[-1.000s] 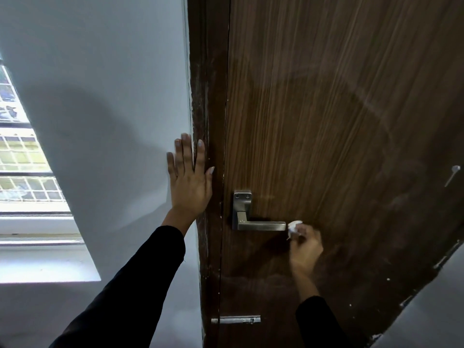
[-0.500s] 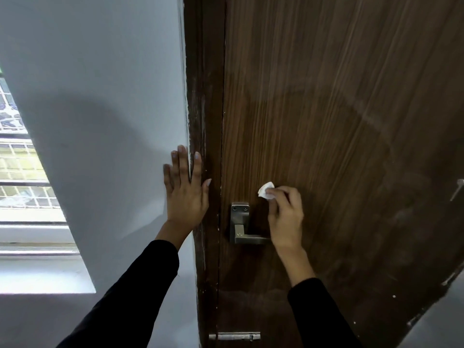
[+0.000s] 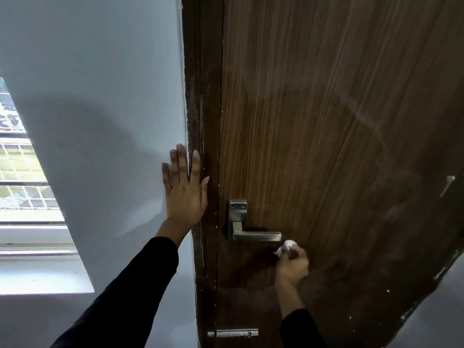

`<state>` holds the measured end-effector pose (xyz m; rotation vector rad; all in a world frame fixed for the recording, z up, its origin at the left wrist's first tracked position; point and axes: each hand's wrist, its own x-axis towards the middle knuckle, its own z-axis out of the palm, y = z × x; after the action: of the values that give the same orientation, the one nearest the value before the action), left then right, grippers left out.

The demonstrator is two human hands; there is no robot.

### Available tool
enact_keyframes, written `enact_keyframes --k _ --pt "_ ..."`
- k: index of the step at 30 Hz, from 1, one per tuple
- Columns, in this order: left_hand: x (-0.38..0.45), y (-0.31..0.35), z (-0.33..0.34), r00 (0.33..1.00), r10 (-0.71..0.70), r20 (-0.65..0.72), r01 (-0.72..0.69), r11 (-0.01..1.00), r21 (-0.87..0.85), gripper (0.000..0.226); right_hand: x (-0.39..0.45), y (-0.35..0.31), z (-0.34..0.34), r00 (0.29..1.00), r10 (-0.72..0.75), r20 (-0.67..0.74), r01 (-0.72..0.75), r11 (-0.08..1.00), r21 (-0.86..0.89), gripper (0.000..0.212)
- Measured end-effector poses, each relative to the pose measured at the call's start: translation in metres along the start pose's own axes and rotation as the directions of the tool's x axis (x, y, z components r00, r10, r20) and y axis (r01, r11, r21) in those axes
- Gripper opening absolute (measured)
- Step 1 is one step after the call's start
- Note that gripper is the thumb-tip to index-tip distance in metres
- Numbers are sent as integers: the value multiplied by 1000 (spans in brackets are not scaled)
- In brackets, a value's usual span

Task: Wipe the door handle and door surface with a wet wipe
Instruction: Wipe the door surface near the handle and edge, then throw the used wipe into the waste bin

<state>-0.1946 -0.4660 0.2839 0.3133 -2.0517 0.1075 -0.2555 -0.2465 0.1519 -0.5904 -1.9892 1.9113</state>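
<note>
Head view, item by item.

— Entry one?
— My left hand (image 3: pixel 185 194): spread flat, fingers straight and pointing up, palm pressed where the pale wall (image 3: pixel 100 84) meets the dark door frame (image 3: pixel 202 121). The thumb lies on the frame. Black sleeve up to the wrist.

— Entry two?
— My right hand (image 3: pixel 292 264): curled into a loose fist, pinching the wet wipe (image 3: pixel 285 247), a small white wad bunched at the fingertips. It is a little blurred, so I cannot tell which fingers do the pinching. Black sleeve here too.

— Where is the wipe lodged?
— Against the door (image 3: pixel 339 121), just below the free right end of the door handle (image 3: pixel 256 236). Whether it touches the handle's underside I cannot tell.

— The handle itself?
— Brushed metal lever, level, pointing right from an upright backplate with two screws at the top. It casts a dark shadow on the wood beneath.

— The door?
— Brown wood grain, faint pale arcs and streaks across the upper panel.

— Sundries?
— A metal slide bolt (image 3: pixel 233 333) low on the door, near the frame. A nail or hook (image 3: pixel 447 185) stuck in the wood at far right. A window (image 3: pixel 20 172) with a grille at far left.
</note>
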Motion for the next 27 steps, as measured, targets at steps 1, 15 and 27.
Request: enact_keyframes --k 1,15,27 --pt "-1 1 -1 1000 -4 5 4 1000 -7 63 -9 7 6 998 41 56 -40 999 -25 19" --pt "-209 -43 -36 745 -338 576 573 766 -292 47 -151 134 29 557 516 651 -194 843 -502 20" --pt "-550 -71 -63 -361 -691 626 927 -194 320 24 -267 307 20 317 469 825 365 742 -562 21"
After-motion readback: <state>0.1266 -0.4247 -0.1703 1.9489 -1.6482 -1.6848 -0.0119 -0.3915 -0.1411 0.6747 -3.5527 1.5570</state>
